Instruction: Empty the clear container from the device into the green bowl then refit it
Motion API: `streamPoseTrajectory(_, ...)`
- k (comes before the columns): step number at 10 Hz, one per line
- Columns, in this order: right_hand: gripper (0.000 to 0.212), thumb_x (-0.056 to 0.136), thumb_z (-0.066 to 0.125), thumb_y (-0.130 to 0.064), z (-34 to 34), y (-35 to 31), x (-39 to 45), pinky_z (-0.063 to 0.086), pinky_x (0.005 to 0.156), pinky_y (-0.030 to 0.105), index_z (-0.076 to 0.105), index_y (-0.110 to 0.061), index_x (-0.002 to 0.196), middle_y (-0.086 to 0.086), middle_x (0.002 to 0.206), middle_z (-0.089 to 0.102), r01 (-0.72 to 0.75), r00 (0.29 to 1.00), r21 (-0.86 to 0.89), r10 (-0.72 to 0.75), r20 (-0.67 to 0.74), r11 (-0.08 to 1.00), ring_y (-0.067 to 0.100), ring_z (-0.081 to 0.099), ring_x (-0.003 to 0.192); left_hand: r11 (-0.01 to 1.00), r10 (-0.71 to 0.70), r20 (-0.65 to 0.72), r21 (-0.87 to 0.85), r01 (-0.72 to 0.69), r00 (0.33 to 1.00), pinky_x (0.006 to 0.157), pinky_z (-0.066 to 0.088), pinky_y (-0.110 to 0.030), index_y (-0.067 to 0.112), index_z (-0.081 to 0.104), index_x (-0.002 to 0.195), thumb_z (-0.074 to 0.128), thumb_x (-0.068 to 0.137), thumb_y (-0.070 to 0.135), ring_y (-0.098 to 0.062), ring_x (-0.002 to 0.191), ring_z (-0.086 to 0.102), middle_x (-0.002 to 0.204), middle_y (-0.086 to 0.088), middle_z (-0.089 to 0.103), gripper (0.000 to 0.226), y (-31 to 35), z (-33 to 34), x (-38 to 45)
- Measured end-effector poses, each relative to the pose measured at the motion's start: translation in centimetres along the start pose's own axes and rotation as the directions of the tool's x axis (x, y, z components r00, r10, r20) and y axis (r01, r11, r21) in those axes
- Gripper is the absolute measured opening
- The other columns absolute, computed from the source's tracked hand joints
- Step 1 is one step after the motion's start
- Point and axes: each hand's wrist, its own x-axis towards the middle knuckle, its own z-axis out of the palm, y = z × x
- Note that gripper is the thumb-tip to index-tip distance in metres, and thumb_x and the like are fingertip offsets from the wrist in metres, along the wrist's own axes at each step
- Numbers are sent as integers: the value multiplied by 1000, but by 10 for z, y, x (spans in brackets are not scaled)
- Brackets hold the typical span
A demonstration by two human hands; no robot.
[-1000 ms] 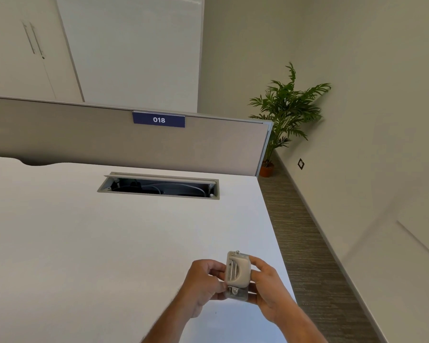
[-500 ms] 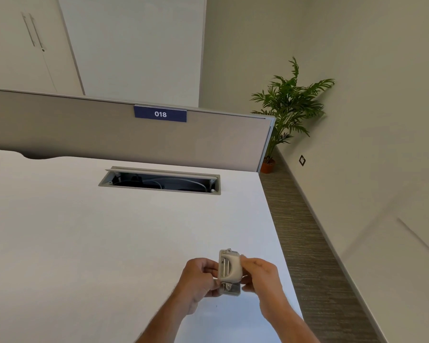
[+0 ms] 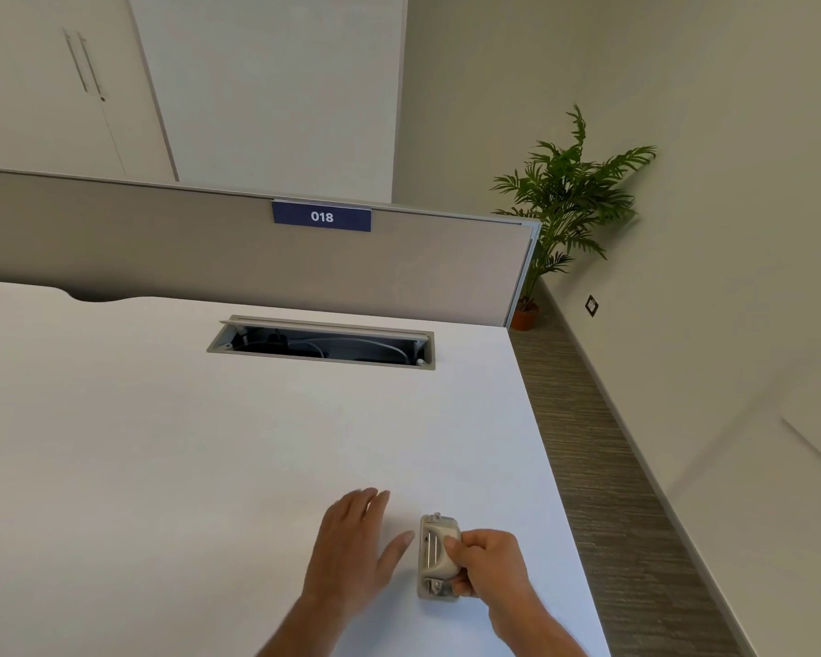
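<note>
A small beige device (image 3: 434, 552) with metal parts stands on the white desk (image 3: 209, 467) near its right edge. My right hand (image 3: 489, 561) is closed around the device's right side. My left hand (image 3: 356, 547) hovers flat just left of it, fingers spread, holding nothing and a small gap from the device. I cannot make out the clear container as a separate part. No green bowl is in view.
An open cable slot (image 3: 321, 343) is cut into the desk farther back. A grey partition with a blue "018" label (image 3: 322, 216) closes the far side. The desk's right edge drops to carpeted floor; a potted plant (image 3: 569, 201) stands in the corner.
Both hands held the device above the desk before. Now the device rests on the desk, my left hand has let go and moved left, and my right hand still holds it.
</note>
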Motion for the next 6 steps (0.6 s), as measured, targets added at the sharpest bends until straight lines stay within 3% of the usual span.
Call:
streamPoseTrajectory(1, 16, 89, 72, -6, 3, 7, 0, 51, 44, 25, 75, 2, 76, 12, 60, 68, -8, 1000, 15, 8, 9, 1000, 16, 57, 42, 991, -34, 105, 131, 20, 994, 122, 14, -46, 16, 38, 151, 19, 89, 76, -27, 148, 31, 158, -5, 39, 88, -10, 7, -8)
streamPoseTrajectory(2, 19, 89, 72, -6, 3, 11, -1, 49, 43, 24, 74, 0, 71, 13, 59, 67, -20, 1000, 14, 20, 11, 1000, 16, 56, 41, 988, -60, 138, 151, 38, 989, 116, -4, -41, 13, 39, 150, 20, 87, 81, -31, 145, 36, 157, -8, 40, 95, -14, 6, -18)
streamPoseTrajectory(3, 21, 88, 73, -6, 1, 13, 0, 50, 42, 24, 72, -2, 67, 11, 56, 66, -15, 1000, -8, 15, 12, 1000, 16, 56, 39, 988, -72, 152, 143, 50, 986, 114, 0, -44, 14, 34, 153, 17, 84, 86, -32, 146, 33, 160, -8, 33, 101, -16, 7, -23)
streamPoseTrajectory(4, 19, 86, 75, -8, 2, 13, 0, 51, 43, 24, 72, 5, 72, 11, 56, 66, -5, 1000, -21, 5, 12, 1000, 16, 59, 39, 991, -88, 142, 116, 71, 986, 115, -7, -43, 17, 18, 157, 11, 78, 91, -30, 152, 16, 165, -4, 15, 108, -18, 9, -24)
streamPoseTrajectory(6, 16, 80, 83, -26, -10, 0, -9, 56, 49, 25, 78, -11, 78, 7, 72, 80, 62, 988, -72, -71, -135, 996, 17, 72, 57, 982, -153, 210, 142, 125, 966, 121, -11, -45, 23, -7, 157, -2, 71, 95, -22, 154, -7, 166, 1, -12, 112, -18, 12, -23)
